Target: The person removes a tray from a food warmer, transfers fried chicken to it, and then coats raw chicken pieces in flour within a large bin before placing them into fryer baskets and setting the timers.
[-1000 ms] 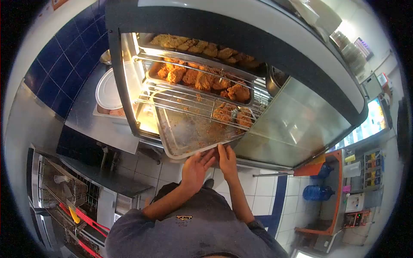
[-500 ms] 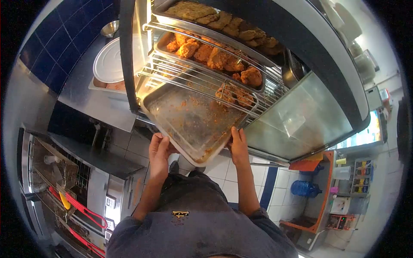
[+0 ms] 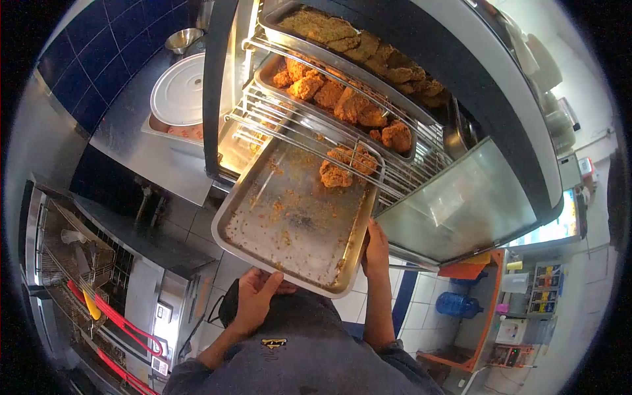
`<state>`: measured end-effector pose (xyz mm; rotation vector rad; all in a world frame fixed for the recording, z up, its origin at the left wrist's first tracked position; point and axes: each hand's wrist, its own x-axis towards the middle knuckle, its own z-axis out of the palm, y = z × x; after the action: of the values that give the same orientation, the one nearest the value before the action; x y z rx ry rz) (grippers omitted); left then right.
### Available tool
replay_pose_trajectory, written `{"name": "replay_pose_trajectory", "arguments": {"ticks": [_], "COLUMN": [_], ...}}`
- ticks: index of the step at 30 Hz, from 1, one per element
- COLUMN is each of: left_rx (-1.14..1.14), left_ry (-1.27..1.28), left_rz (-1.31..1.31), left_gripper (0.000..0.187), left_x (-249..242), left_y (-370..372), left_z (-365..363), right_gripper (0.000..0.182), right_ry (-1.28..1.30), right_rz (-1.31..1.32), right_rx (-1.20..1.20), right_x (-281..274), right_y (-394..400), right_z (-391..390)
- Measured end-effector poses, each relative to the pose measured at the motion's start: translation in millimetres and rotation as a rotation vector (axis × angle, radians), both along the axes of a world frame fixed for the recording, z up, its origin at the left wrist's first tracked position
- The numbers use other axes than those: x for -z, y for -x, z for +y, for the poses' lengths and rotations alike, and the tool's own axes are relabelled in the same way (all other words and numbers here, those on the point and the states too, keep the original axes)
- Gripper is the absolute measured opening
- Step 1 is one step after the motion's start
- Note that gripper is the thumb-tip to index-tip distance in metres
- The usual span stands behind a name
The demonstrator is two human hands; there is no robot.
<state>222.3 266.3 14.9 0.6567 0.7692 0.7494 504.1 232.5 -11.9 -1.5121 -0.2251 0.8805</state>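
A metal tray (image 3: 289,217), scattered with crumbs, sticks far out of the lit display cabinet (image 3: 220,92). At its inner end lie a few pieces of fried chicken (image 3: 337,172), partly behind the wire rack (image 3: 316,135). My left hand (image 3: 260,293) grips the tray's near edge, thumb on the rim and fingers beneath. My right hand (image 3: 375,249) is closed on the tray's right side near the front corner, its fingers partly hidden. On the shelf above sits another tray (image 3: 273,85) of fried chicken, and a higher tray (image 3: 276,29) holds flat breaded pieces.
A glass door panel (image 3: 461,204) stands at the right of the cabinet. On the left, a steel counter (image 3: 131,151) bears a container with a white lid (image 3: 174,92). Fryer baskets (image 3: 79,250) with red handles are at lower left. A blue water jug (image 3: 459,304) lies at right.
The tray has come farther out of the cabinet toward me, showing more of the chicken at its inner end. My left hand has shifted down along with its front edge.
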Motion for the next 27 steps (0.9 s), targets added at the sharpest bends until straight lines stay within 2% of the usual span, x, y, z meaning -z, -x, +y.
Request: {"name": "replay_pose_trajectory", "arguments": {"ticks": [12,15,18,20,24,27], "left_rx": [-0.113,-0.122,-0.132,-0.127,-0.045,0.136], "left_ry": [-0.113,-0.043,-0.091,-0.126,-0.108,-0.107], "left_rz": [-0.061,-0.045,-0.033,-0.056,-0.073,-0.089], "left_gripper": [0.015,0.014,0.016,0.016,0.019,0.021], "left_x": [5.6,21.3,17.8,33.5,38.1,34.9], "left_y": [-15.9,-31.5,-48.9,-59.9,-73.6,-71.9], "left_z": [44.2,61.0,79.8,93.1,115.3,140.2], "right_gripper": [0.026,0.023,0.024,0.026,0.035,0.045], "right_ry": [-0.100,-0.096,-0.066,-0.031,-0.036,-0.028], "right_rz": [0.106,0.112,0.106,0.082,0.142,0.145], "right_rx": [-0.040,-0.161,-0.271,-0.335,-0.334,-0.396], "right_x": [-17.2,-19.8,-15.6,-9.0,8.6,12.2], "right_y": [16.7,26.0,26.1,16.5,12.9,12.2], "right_z": [-1.5,-7.6,-12.6,-15.0,-8.9,-8.5]}}
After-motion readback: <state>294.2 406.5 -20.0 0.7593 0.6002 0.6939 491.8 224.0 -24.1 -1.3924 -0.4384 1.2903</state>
